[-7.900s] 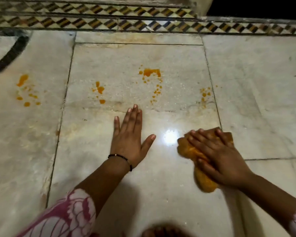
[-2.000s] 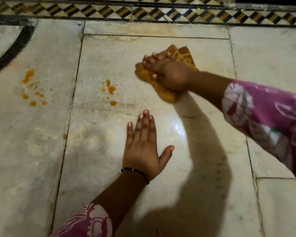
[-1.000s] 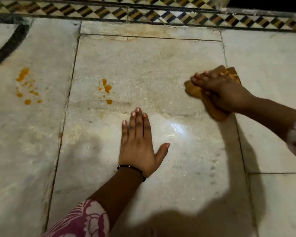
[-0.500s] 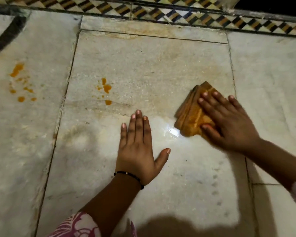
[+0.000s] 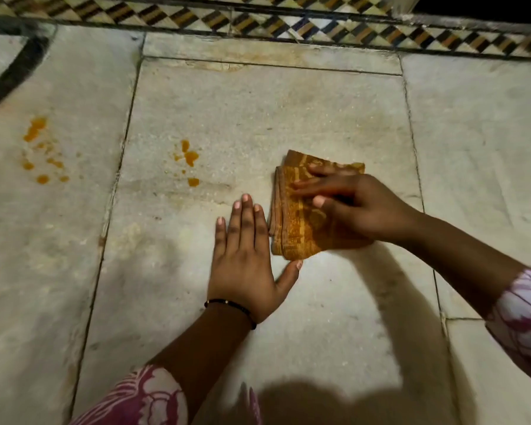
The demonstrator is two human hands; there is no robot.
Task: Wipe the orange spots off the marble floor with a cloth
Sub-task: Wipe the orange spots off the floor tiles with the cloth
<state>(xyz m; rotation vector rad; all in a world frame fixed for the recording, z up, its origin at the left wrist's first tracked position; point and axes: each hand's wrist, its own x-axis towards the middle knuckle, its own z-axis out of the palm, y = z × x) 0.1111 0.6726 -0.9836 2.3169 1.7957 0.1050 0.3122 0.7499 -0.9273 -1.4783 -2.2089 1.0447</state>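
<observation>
On the central marble slab [image 5: 258, 111] of the floor, a folded orange patterned cloth [image 5: 295, 222] lies flat, just right of the left hand's fingers and touching or nearly touching them. The right hand [image 5: 356, 207] rests on top of the cloth, fingers extended leftward across it and pressing down; the fingers are blurred, so whether any curl round the fabric cannot be told. The left hand [image 5: 246, 265] lies palm-down on the slab, fingers straight and together, thumb spread toward the cloth's near corner, holding nothing. A thin black bracelet [image 5: 230, 308] circles the left wrist. One cluster of orange spots [image 5: 189, 159] sits on the same slab, left of and slightly beyond the cloth, well apart from it. A second cluster [image 5: 40, 148] marks the neighbouring slab further left. A checkered tile border [image 5: 288, 23] runs along the far edge. Pink floral sleeves [image 5: 528, 320] show at near left and right.
</observation>
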